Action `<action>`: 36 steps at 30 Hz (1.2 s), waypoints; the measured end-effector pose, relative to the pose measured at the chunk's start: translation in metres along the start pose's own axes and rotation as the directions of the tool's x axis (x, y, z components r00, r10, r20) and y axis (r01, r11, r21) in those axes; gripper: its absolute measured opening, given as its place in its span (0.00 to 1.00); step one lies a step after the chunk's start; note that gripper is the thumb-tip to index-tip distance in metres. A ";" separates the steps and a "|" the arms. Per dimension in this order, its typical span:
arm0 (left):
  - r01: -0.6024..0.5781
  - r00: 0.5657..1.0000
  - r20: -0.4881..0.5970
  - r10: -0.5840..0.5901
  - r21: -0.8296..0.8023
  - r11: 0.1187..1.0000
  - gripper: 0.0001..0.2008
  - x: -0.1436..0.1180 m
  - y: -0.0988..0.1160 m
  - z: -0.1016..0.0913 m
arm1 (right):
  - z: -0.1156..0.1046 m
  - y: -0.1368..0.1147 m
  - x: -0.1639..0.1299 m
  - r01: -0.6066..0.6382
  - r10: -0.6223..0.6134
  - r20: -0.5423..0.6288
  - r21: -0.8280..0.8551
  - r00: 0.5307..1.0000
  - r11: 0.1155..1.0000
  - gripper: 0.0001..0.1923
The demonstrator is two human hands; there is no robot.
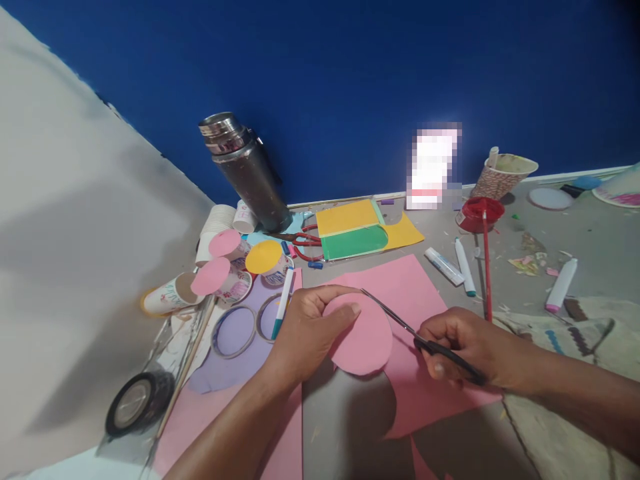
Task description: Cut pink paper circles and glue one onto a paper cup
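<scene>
The left hand (305,327) has its grip closed on a pink paper circle (363,337), thumb on top, holding it over the pink paper sheet (425,387) on the desk (540,233). The right hand (463,347) grips black-handled scissors (425,343) — blades nearly closed, the tip at the circle's upper edge. Just left lie tape rings (233,331) and paper cups (220,280) capped with pink and yellow discs.

Light is moderate and even, falling from above and behind the viewer: the forearms cast soft dark shadows toward six o'clock on the surface (450,440). Focus is sharp at centre. Wide-angle bending tilts the scene, strongest at nine o'clock. A pixelated block (433,165) sits at one o'clock.
</scene>
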State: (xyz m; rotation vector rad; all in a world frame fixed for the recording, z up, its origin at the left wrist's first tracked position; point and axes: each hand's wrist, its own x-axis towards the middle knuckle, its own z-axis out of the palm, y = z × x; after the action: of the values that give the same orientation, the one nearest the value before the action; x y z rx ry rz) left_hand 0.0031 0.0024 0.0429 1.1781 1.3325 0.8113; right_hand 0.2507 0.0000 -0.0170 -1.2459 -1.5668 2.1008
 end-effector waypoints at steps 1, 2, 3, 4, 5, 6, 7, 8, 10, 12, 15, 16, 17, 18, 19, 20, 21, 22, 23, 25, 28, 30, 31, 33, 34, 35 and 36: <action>0.004 1.000 0.001 -0.004 -0.003 1.000 0.13 0.000 0.000 0.000 | 0.000 0.000 0.000 -0.004 0.004 0.000 0.005 1.000 1.000 0.27; 0.008 1.000 0.001 -0.008 -0.005 1.000 0.13 0.000 0.000 0.000 | 0.000 -0.001 0.000 -0.011 0.011 -0.001 0.010 1.000 1.000 0.27; 0.010 1.000 0.000 -0.010 -0.007 1.000 0.13 0.000 0.000 0.000 | 0.000 -0.001 0.000 -0.018 0.018 -0.001 0.015 1.000 1.000 0.27; 0.012 1.000 -0.001 -0.012 -0.007 1.000 0.13 0.000 0.000 -0.001 | 0.001 -0.002 0.000 -0.024 0.024 0.000 0.020 1.000 1.000 0.26; 0.013 1.000 -0.001 -0.013 -0.006 1.000 0.13 0.001 0.000 -0.001 | 0.001 -0.002 0.000 -0.029 0.029 0.001 0.025 1.000 0.999 0.26; 0.011 1.000 0.001 -0.011 -0.003 1.000 0.13 0.001 0.000 -0.002 | 0.001 -0.002 0.000 -0.029 0.029 0.002 0.026 1.000 0.999 0.26; 0.007 1.000 0.003 -0.007 0.002 1.000 0.12 0.001 -0.001 -0.002 | 0.002 -0.002 0.000 -0.027 0.027 0.001 0.024 1.000 0.999 0.25; 0.003 1.000 0.007 -0.003 0.010 1.000 0.12 0.001 -0.001 -0.003 | 0.002 -0.002 0.000 -0.025 0.025 -0.002 0.020 1.000 1.000 0.25; -0.002 1.000 0.013 0.002 0.027 1.000 0.12 0.001 -0.002 -0.004 | 0.002 -0.001 0.000 -0.020 0.020 -0.010 0.010 1.000 1.000 0.25; 0.005 1.000 0.021 -0.006 0.036 0.999 0.12 0.001 -0.002 -0.006 | 0.002 0.000 -0.001 -0.016 0.016 -0.011 0.006 1.000 1.000 0.25; 0.032 0.999 0.034 -0.033 0.025 0.999 0.12 0.001 -0.002 -0.007 | 0.002 -0.001 -0.002 -0.021 0.021 -0.014 0.001 1.000 1.000 0.25; 0.039 0.998 0.038 -0.040 0.023 0.999 0.12 0.001 -0.002 -0.007 | 0.001 -0.001 -0.002 -0.029 0.029 -0.018 -0.003 0.999 1.000 0.26; 0.041 0.998 0.039 -0.042 0.024 0.999 0.11 0.001 -0.001 -0.007 | 0.001 -0.001 -0.002 -0.037 0.037 -0.022 -0.006 0.999 0.999 0.26; 0.038 0.999 0.036 -0.039 0.025 0.999 0.11 0.001 -0.001 -0.007 | 0.001 -0.001 -0.002 -0.041 0.041 -0.025 -0.005 0.999 0.999 0.26; 0.033 0.999 0.029 -0.033 0.022 0.999 0.11 0.001 0.000 -0.006 | 0.001 -0.001 -0.001 -0.037 0.037 -0.023 0.000 0.999 0.999 0.26; 0.028 0.999 0.019 -0.028 0.012 1.000 0.10 0.001 0.000 -0.006 | 0.000 0.000 -0.001 -0.024 0.024 -0.019 0.009 1.000 1.000 0.26; 0.025 1.000 0.007 -0.025 -0.006 1.000 0.10 0.001 0.000 -0.005 | 0.000 0.001 0.000 -0.003 0.003 -0.015 0.019 1.000 1.000 0.26; 0.024 1.000 -0.006 -0.024 -0.031 0.999 0.10 0.001 -0.001 -0.004 | -0.001 0.003 0.000 0.024 -0.023 -0.013 0.029 1.000 0.999 0.26; 0.025 1.000 -0.016 -0.026 -0.062 0.998 0.09 0.002 -0.002 -0.003 | -0.002 0.004 0.001 0.048 -0.047 -0.013 0.032 0.999 0.998 0.25; 0.022 0.999 -0.042 -0.028 -0.135 0.991 0.08 0.003 -0.005 0.000 | -0.003 0.007 0.002 0.081 -0.081 -0.021 0.021 0.997 0.996 0.26; 0.023 0.995 -0.090 -0.050 -0.277 0.961 0.10 0.007 -0.012 0.003 | -0.004 0.007 0.002 0.108 -0.108 -0.051 -0.013 0.993 0.994 0.27; 0.032 0.992 -0.102 -0.075 -0.371 0.928 0.13 0.011 -0.015 0.005 | -0.005 0.006 0.002 0.130 -0.134 -0.095 -0.044 0.986 0.991 0.26; 0.034 0.991 -0.102 -0.082 -0.407 0.913 0.14 0.012 -0.017 0.006 | -0.005 0.005 0.001 0.142 -0.148 -0.123 -0.058 0.981 0.988 0.26; 0.021 0.990 -0.115 -0.083 -0.456 0.890 0.15 0.015 -0.018 0.007 | -0.006 0.003 0.001 0.162 -0.171 -0.181 -0.068 0.968 0.985 0.26; 0.008 0.989 -0.128 -0.078 -0.474 0.880 0.16 0.016 -0.018 0.007 | -0.006 0.002 0.000 0.168 -0.178 -0.202 -0.066 0.963 0.984 0.26; -0.007 0.987 -0.141 -0.071 -0.491 0.871 0.17 0.017 -0.018 0.008 | -0.006 0.000 0.000 0.169 -0.179 -0.216 -0.065 0.960 0.983 0.26; -0.025 0.986 -0.155 -0.063 -0.507 0.862 0.18 0.017 -0.018 0.008 | -0.006 -0.001 0.000 0.171 -0.181 -0.225 -0.064 0.957 0.983 0.25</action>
State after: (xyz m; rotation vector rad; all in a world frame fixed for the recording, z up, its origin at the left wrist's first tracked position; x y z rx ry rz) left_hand 0.0101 0.0126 0.0196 0.6860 1.1568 1.1823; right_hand 0.2549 0.0038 -0.0168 -1.2617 -1.5639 1.7544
